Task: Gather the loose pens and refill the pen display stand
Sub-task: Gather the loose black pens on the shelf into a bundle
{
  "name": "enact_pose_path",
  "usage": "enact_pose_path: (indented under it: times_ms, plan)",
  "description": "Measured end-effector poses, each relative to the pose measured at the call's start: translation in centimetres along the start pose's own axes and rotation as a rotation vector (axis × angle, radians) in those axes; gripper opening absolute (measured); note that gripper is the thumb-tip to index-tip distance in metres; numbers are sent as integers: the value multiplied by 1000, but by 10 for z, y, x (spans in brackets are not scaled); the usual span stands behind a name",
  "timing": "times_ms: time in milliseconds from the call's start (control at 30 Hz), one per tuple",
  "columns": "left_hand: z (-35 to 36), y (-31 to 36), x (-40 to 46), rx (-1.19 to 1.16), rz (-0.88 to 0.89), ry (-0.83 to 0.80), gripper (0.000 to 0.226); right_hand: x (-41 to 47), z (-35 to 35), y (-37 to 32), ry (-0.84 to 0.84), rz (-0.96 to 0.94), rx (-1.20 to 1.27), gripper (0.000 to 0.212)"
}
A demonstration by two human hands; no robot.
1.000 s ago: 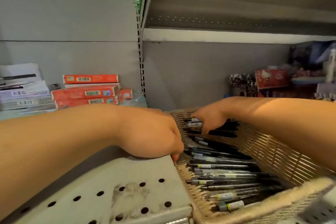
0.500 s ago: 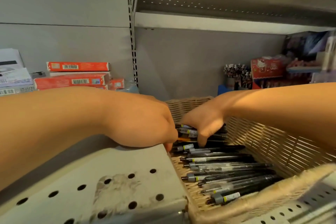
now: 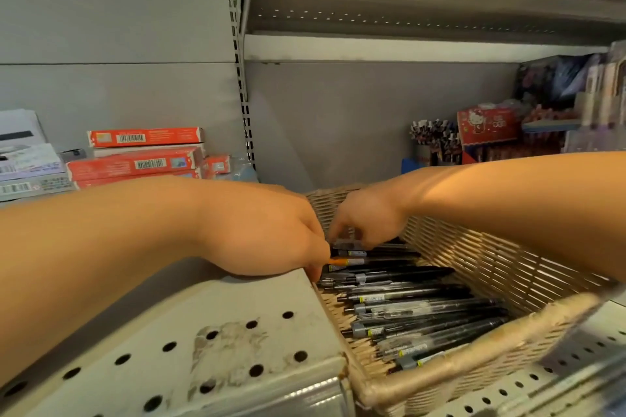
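A woven basket (image 3: 474, 267) sits on the perforated shelf (image 3: 203, 342), its near rim close to the shelf's front edge and its far end toward the back wall; inside lies a layer of pens (image 3: 416, 308), mostly black or clear-barrelled with grey ends and small labels, stacked side by side across the basket; their long axes run left to right, from one long wall of the basket to the other, the grey ends toward the left wall; one pen with an orange end (image 3: 338, 261) lies among those at the far end.

The left hand (image 3: 271, 234) reaches over the basket's left wall at the far end, fingers curled down into the pens; its fingertips are hidden behind the knuckles and the wall, so whether it has hold of a pen cannot be told; the right hand (image 3: 369, 220) comes in from the right, fingers bent down onto the topmost pens at the far end, apparently pinching one or more near their grey ends, though blur makes the hold uncertain.

At the shelf's left back edge stand stacked red boxes (image 3: 135, 159) with barcodes; beside them grey and white boxes (image 3: 27, 166) are cut off by the frame; toward the right back corner, a cup of pens (image 3: 433, 142) and a red carton (image 3: 487, 125), both soft and hard to read.
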State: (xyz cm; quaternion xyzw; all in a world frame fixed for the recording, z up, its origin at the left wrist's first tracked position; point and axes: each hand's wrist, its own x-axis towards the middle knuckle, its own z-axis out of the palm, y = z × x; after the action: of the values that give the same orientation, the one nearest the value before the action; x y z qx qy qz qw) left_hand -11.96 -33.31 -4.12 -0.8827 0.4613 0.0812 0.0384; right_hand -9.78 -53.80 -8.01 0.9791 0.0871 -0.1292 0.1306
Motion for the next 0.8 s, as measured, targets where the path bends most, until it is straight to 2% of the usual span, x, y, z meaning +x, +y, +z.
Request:
enact_pose_path:
  times_ms: [67,167,233,300,400,467,533,700,800]
  plan:
    - [-3,2,-5,-2,24,-9,28,-2,1,-2,95,-22,24,59]
    - [-2,-1,-6,33,63,72,31,-7,-1,-2,170,-31,138,47]
    - [-9,-7,-8,55,72,222,42,-14,-11,-1,247,-26,213,36]
    - [-21,-18,-14,18,15,416,49,-21,-24,-1,348,-16,335,35]
    - [-38,-44,-25,-47,-77,576,40,-35,-48,-14,474,-21,635,29]
    - [-43,-65,-40,-89,-141,575,29,-44,-63,-34,472,-34,747,23]
    - [-43,-92,-58,-96,-207,540,27,-47,-77,-59,442,-60,755,20]
    - [-28,-171,-118,-40,-423,508,28,-35,-108,-130,418,-113,643,22]
    - [-16,-210,-149,60,-581,493,38,-18,-130,-171,442,-147,636,13]
